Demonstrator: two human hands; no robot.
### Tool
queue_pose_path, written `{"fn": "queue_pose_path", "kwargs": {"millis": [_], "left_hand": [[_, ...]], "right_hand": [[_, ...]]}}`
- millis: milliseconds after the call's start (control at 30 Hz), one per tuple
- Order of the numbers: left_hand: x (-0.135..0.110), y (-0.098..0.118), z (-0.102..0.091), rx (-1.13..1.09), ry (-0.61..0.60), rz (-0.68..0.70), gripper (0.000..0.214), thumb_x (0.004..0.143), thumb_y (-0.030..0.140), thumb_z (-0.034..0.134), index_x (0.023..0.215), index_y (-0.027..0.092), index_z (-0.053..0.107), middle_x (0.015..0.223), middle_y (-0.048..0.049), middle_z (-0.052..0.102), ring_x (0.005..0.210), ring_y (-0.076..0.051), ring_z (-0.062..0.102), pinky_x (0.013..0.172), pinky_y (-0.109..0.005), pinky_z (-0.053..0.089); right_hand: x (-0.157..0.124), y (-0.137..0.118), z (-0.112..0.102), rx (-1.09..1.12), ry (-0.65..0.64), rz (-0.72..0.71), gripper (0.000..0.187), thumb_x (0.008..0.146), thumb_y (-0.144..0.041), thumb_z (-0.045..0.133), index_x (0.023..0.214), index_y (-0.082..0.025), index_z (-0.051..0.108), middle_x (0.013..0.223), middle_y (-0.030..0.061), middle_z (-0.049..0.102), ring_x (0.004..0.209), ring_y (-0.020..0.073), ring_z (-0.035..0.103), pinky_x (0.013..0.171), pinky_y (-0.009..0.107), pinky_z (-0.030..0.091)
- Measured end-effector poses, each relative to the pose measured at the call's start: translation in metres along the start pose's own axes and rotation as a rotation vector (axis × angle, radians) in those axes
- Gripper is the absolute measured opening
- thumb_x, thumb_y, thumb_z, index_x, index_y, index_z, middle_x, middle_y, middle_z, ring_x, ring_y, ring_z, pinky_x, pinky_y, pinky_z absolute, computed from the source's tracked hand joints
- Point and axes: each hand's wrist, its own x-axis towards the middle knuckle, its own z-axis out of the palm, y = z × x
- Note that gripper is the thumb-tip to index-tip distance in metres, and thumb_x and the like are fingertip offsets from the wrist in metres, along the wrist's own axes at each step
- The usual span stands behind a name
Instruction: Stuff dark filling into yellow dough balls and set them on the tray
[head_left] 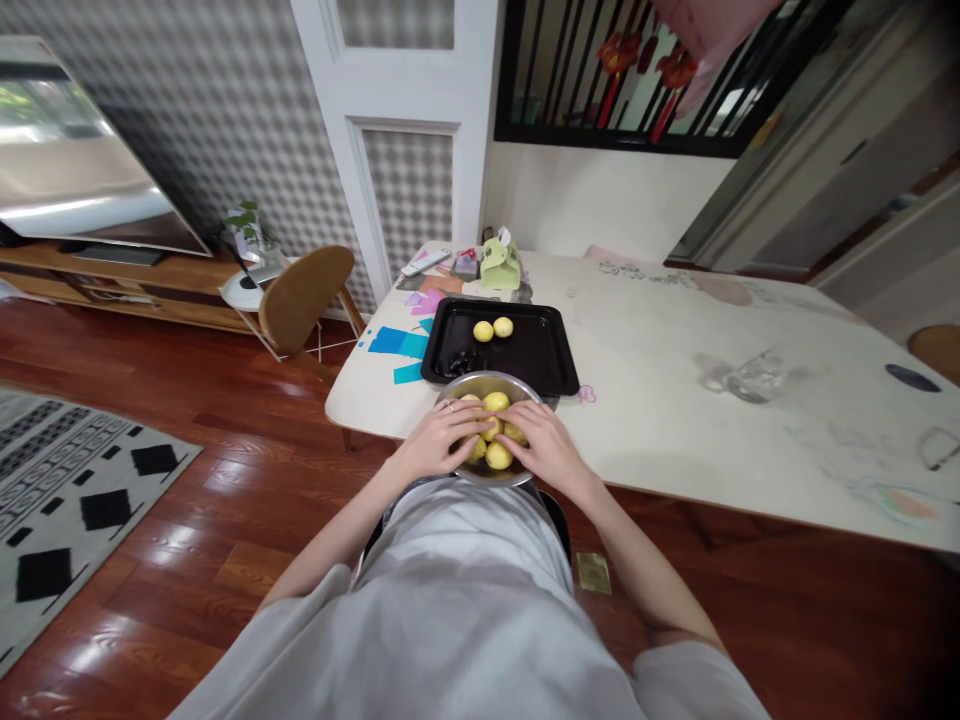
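Lemons are partly covered by curved fingers of the left hand and right hand, thumbs apart; clamping and the lemons' long axes cannot be told; around the fingertips, the metal bowl is turned mouth-up; beyond, a black tray is borne by the white table; leftward, wooden floor is seen.

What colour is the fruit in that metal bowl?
The fruit is yellow; the head view shows it.

No lettering seems legible from this view
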Motion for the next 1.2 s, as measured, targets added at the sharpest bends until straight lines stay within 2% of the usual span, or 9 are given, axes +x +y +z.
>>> {"fn": "queue_pose_path", "kwargs": {"millis": [233,500,600,700,867,967,1067,1200], "left_hand": [[0.000,-0.003,0.001,0.009,0.020,0.001,0.036,0.102,0.023,0.054,0.131,0.025,0.075,0.139,-0.0078,0.073,0.140,-0.029,0.060,0.117,-0.054,0.049],[0.002,-0.003,-0.002,0.007,0.005,-0.012,0.030,0.103,0.025,0.055,0.121,0.025,0.079,0.129,-0.0087,0.077,0.139,-0.029,0.060,0.116,-0.055,0.051],[0.001,-0.004,-0.002,0.000,0.002,-0.011,0.031,0.104,0.026,0.054,0.124,0.026,0.078,0.130,-0.0080,0.077,0.141,-0.029,0.058,0.117,-0.056,0.050],[0.001,-0.004,-0.004,-0.013,-0.007,-0.007,0.036,0.105,0.025,0.052,0.135,0.026,0.072,0.139,-0.0078,0.072,0.144,-0.029,0.055,0.119,-0.056,0.048],[0.012,-0.008,-0.019,0.026,0.050,-0.015,0.042,0.107,0.029,0.052,0.148,0.028,0.060,0.154,-0.0086,0.061,0.149,-0.029,0.049,0.123,-0.055,0.043],[0.031,-0.029,-0.027,0.060,0.125,-0.077,0.048,0.107,0.032,0.052,0.155,0.027,0.052,0.161,-0.0110,0.052,0.152,-0.029,0.046,0.126,-0.054,0.039],[0.062,-0.070,-0.024,0.077,0.147,-0.140,0.053,0.105,0.032,0.055,0.157,0.023,0.048,0.162,-0.0144,0.048,0.151,-0.030,0.046,0.126,-0.055,0.039],[0.109,-0.129,-0.004,0.052,0.057,-0.229,0.052,0.098,0.019,0.060,0.149,0.014,0.053,0.157,-0.0198,0.051,0.150,-0.031,0.047,0.129,-0.054,0.035]], "right_hand": [[-0.008,-0.008,-0.006,-0.021,0.002,-0.008,0.035,0.105,-0.037,0.055,0.135,-0.023,0.068,0.137,0.0128,0.070,0.130,0.0308,0.062,0.109,0.053,0.051],[-0.028,-0.009,-0.002,0.058,0.005,0.004,0.041,0.107,-0.036,0.051,0.146,-0.029,0.062,0.142,0.0095,0.070,0.137,0.0284,0.061,0.114,0.056,0.049],[-0.033,0.002,0.002,0.079,0.077,0.005,0.043,0.109,-0.035,0.047,0.150,-0.030,0.058,0.149,0.0094,0.065,0.142,0.0284,0.057,0.116,0.057,0.047],[-0.038,0.015,0.006,0.063,0.146,-0.007,0.045,0.110,-0.036,0.041,0.152,-0.030,0.057,0.154,0.0090,0.061,0.148,0.0287,0.051,0.119,0.058,0.045],[-0.042,0.033,0.016,0.073,0.231,-0.021,0.051,0.111,-0.043,0.030,0.152,-0.028,0.056,0.158,0.0094,0.057,0.152,0.0286,0.046,0.120,0.056,0.043],[-0.043,0.037,0.021,0.108,0.256,-0.003,0.056,0.111,-0.050,0.025,0.154,-0.029,0.054,0.158,0.0094,0.056,0.152,0.0289,0.046,0.121,0.057,0.042],[-0.043,0.038,0.024,0.119,0.266,0.004,0.056,0.111,-0.050,0.025,0.156,-0.029,0.052,0.160,0.0092,0.054,0.152,0.0291,0.045,0.122,0.057,0.041],[-0.044,0.038,0.027,0.109,0.274,-0.007,0.055,0.111,-0.048,0.027,0.156,-0.029,0.051,0.161,0.0090,0.053,0.153,0.0285,0.045,0.122,0.055,0.043]]}}
